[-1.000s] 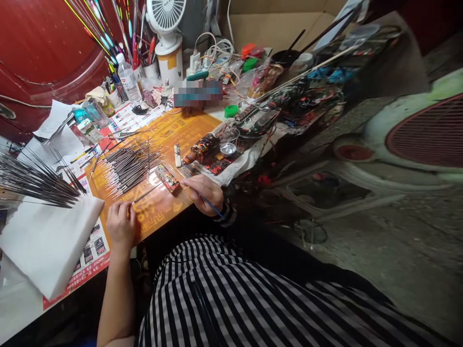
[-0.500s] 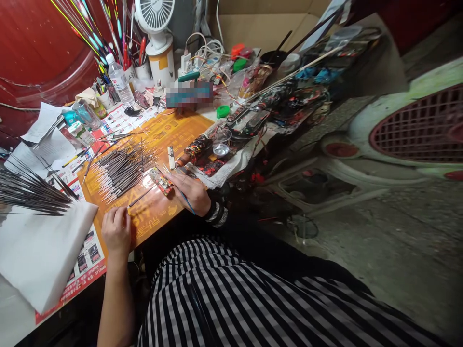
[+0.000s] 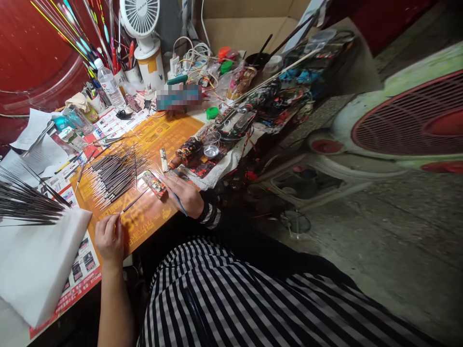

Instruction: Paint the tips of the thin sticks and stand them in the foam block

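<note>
My left hand (image 3: 109, 237) is at the table's near edge, its fingers pinched on one end of a slim dark fishing float (image 3: 136, 200) that points up and right. In my right hand (image 3: 187, 194) is a thin paintbrush (image 3: 179, 203) with a blue handle. That hand is right beside a small paint-smeared block (image 3: 155, 184). The float's far end comes close to this block; whether the brush touches either is too small to tell. Beyond my hands lies a pile of similar dark floats (image 3: 115, 172) with pale thin ends.
More dark floats (image 3: 29, 202) stand over a white foam block (image 3: 39, 260) at the left. A water bottle (image 3: 110, 84), a small white fan (image 3: 141, 19) and cups of colourful rods stand behind. Paint-stained clutter (image 3: 231, 123) lines the right; a large fan (image 3: 412, 120) stands beyond.
The whole view has shifted, so things sit slightly farther left. Both hands keep their hold on the float and the paintbrush, with little movement over the table.
</note>
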{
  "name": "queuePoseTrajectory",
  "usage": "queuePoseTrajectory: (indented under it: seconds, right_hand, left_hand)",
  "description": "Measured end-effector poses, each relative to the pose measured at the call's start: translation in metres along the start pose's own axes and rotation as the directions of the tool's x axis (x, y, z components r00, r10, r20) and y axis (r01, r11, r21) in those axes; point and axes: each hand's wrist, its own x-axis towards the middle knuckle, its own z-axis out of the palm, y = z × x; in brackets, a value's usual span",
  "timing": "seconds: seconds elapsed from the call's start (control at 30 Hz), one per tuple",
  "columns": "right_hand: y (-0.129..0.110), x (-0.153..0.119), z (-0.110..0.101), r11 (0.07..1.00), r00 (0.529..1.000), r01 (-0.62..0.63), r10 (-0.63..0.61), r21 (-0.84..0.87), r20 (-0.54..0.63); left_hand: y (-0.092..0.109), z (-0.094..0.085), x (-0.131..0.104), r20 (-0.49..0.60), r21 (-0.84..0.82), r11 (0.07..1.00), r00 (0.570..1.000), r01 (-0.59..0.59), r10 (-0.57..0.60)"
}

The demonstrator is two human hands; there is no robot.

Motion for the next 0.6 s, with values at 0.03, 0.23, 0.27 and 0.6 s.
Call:
queuePoseTrajectory:
  seconds: [0.03,0.23,0.27,0.6]
  right_hand:
    - [-0.001,0.0,-0.001,1.0,1.0,0.006,-0.006,0.001,-0.014]
    - [0.01,-0.01,-0.017,0.989,0.975,0.149,-0.147,0.0,-0.165]
    - [0.013,-0.014,-0.02,0.985,0.969,0.173,-0.171,-0.009,-0.179]
    - [0.025,-0.027,-0.02,0.985,0.98,0.166,-0.17,-0.045,-0.107]
  left_hand:
    - [0.0,0.0,0.0,-0.001,-0.001,1.0,1.0,-0.002,0.002]
    - [0.003,0.0,0.002,-0.003,0.005,1.0,1.0,-0.021,0.021]
    - [0.003,0.0,0.003,0.004,0.008,1.0,1.0,-0.016,0.016]
    - [0.0,0.004,0.003,-0.062,-0.009,0.994,0.993,-0.106,0.105]
